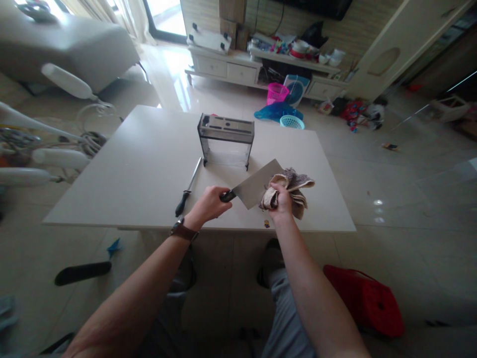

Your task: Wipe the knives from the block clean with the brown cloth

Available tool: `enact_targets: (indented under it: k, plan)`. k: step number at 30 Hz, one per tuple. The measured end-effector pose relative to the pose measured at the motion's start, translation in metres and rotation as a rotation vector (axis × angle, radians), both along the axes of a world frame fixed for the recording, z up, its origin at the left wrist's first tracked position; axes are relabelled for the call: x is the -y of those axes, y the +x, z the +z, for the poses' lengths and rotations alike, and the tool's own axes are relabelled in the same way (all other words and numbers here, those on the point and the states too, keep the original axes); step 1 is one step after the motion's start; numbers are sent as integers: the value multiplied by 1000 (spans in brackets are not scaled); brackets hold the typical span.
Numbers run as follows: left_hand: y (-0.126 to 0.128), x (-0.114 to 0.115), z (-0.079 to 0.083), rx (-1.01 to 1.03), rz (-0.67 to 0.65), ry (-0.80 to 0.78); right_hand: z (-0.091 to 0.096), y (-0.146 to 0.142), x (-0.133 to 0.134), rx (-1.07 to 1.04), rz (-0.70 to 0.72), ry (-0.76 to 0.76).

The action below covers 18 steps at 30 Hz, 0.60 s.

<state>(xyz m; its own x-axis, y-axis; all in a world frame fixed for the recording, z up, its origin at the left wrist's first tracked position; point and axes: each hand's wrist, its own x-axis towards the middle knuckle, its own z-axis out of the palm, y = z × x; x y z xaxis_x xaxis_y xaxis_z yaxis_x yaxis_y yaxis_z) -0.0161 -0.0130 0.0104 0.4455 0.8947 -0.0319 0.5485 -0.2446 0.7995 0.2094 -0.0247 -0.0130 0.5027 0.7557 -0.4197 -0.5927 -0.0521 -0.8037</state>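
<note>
Both over the table (149, 169) near its front edge: left hand (210, 204) grips cleaver (257, 186), right hand (281, 200) bunches cloth (298, 185).

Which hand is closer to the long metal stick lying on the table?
Left. The left hand, gripping the cleaver handle, is just right of the sharpening steel. The right hand, holding the cloth, is farther right, beyond the blade.
</note>
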Motion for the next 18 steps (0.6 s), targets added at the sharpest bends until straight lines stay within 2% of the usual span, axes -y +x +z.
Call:
enact_targets:
  k: [4, 18]
  plan:
    - [0, 0, 0, -3, 6, -5, 2, -1, -1, -89, -46, -20]
    - [-1, 0, 1, 2, 0, 0, 10, -5, -1, -93, -96, -22]
